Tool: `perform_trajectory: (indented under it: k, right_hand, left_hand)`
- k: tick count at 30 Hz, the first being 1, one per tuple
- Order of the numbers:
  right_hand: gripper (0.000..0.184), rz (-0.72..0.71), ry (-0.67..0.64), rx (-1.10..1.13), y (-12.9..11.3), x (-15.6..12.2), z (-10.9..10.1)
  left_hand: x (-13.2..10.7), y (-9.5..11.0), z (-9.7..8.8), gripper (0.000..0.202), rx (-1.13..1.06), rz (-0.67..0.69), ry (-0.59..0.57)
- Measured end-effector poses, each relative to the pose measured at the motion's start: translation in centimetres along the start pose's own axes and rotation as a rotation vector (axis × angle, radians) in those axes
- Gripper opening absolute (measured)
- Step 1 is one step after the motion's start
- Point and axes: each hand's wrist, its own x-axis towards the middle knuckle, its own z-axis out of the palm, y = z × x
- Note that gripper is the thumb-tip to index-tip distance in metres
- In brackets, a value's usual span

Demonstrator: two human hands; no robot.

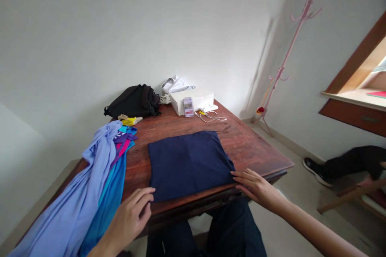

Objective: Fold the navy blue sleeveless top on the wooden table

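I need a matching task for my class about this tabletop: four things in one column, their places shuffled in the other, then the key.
Things
1. Folded navy-blue cloth
2. Soft black fabric bag
3. Long light-blue cloth
4. Pink branching coat stand

Places
A. At the far-left corner of the reddish-brown wooden table, by the white wall
B. On the pale floor, right of the table
C. Between the left hand and the right hand
D. Draped along the table's left side

Pairs: 1-C, 2-A, 3-D, 4-B
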Motion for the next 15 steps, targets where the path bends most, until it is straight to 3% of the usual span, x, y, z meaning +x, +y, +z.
perform_trajectory:
  k: [8,15]
  right_hand:
    - [0.030,0.003,0.022,0.035,-0.49,0.58,-0.23]
    - [0.038,0.009,0.016,0.072,-1.03,0.55,-0.34]
  left_hand:
    - [-0.40,0.69,-0.03,0.010,-0.267,-0.186,0.072]
    - [-1.00,0.68,-0.07,0.012,-0.285,-0.122,0.042]
